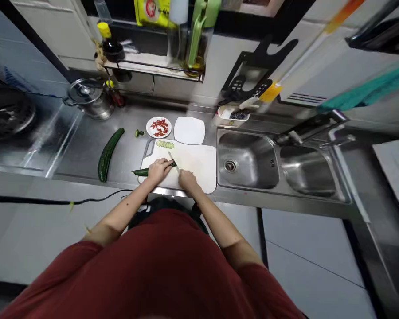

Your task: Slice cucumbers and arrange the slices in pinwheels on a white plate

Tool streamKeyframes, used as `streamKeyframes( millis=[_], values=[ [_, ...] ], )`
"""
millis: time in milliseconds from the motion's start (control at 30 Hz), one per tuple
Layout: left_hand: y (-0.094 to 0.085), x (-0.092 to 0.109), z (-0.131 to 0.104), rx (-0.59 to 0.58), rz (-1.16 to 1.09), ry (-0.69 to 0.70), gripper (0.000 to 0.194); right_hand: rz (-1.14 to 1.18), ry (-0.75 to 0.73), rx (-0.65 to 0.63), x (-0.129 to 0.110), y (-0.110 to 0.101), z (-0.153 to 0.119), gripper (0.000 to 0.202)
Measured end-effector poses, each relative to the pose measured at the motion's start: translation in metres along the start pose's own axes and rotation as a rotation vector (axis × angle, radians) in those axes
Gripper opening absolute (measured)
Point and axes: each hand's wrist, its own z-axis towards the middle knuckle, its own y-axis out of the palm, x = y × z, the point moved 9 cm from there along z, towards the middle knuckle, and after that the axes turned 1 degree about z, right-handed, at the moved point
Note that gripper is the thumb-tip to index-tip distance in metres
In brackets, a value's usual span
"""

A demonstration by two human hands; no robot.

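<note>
Two grips, both occupied

Left hand [158, 171]: one, pressed down and closed over a cucumber [141, 172], back upward, fingers directed toward the knife [173, 161]. Cucumber lies beneath this grip on the cutting board [202, 165], its tip jutting leftward past the board's edge; a green end shows beyond the fingers, beside the blade. Forearm slants in from lower left.

Right hand [187, 180]: one, wrapped around the knife's handle, just right of the left hand. Blade runs from it away from the body and leftward. Finger detail too small to tell. Forearm slants in from lower right.

Beyond the grips: pale-green slices [165, 144], overlapping in a row at the board's far edge; small plate [148, 128] bearing red pieces [160, 128]; white squarish plate [189, 130].

Left of the grips: whole cucumber [110, 155], one, on the steel counter [81, 153]. Right: sink [252, 166].
</note>
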Motion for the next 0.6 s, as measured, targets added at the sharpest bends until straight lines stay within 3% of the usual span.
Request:
streamKeyframes(
  millis=[433,600],
  values=[
    [-0.004,0.001,-0.001,0.01,-0.038,0.008,0.038,0.018,0.071,-0.064,0.016,0.015,-0.039,0.025],
    [-0.003,0.001,-0.001,0.008,-0.05,0.008,0.039,0.016,0.072,-0.067,0.017,0.014,-0.038,0.025]
  ],
)
